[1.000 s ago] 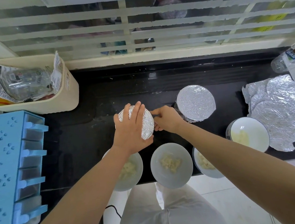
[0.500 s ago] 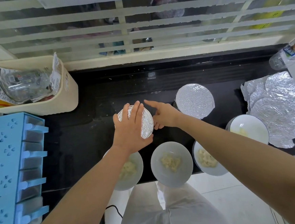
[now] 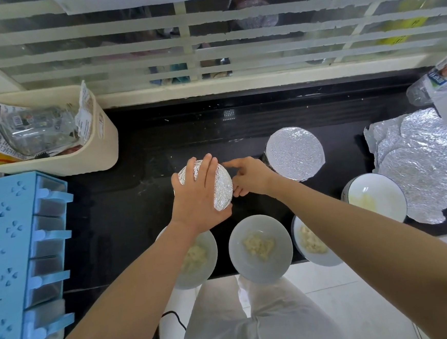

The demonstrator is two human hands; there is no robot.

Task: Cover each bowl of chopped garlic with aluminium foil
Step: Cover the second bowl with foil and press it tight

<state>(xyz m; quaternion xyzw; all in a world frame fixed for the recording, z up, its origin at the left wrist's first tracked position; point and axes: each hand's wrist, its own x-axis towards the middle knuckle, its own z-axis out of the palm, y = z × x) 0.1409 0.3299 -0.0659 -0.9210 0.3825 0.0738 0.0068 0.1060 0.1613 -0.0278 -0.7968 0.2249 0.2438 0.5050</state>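
Note:
My left hand [image 3: 196, 198] lies palm-down on a foil-wrapped bowl [image 3: 222, 189] at the middle of the black counter. My right hand [image 3: 248, 176] touches that bowl's right edge with the fingertips, the index finger stretched out along the far rim. A second bowl sealed with flat foil [image 3: 295, 157] stands just to the right. Three uncovered grey bowls of chopped garlic sit along the front edge: one [image 3: 202, 259] partly under my left forearm, one [image 3: 260, 248] in the middle, one [image 3: 309, 242] partly under my right arm. Another open white bowl with garlic [image 3: 377, 200] is further right.
Loose crumpled foil sheets [image 3: 420, 164] lie at the right of the counter [image 3: 113, 204]. A cream bin with wrappers [image 3: 100, 144] stands at the back left, a blue popsicle mould [image 3: 23, 252] at the left edge, a plastic bottle [image 3: 434, 80] at the far right. Window bars run behind.
My right hand went from a closed pinch at the wrapped bowl's right edge to an extended index finger on its far rim. My left hand stayed on top.

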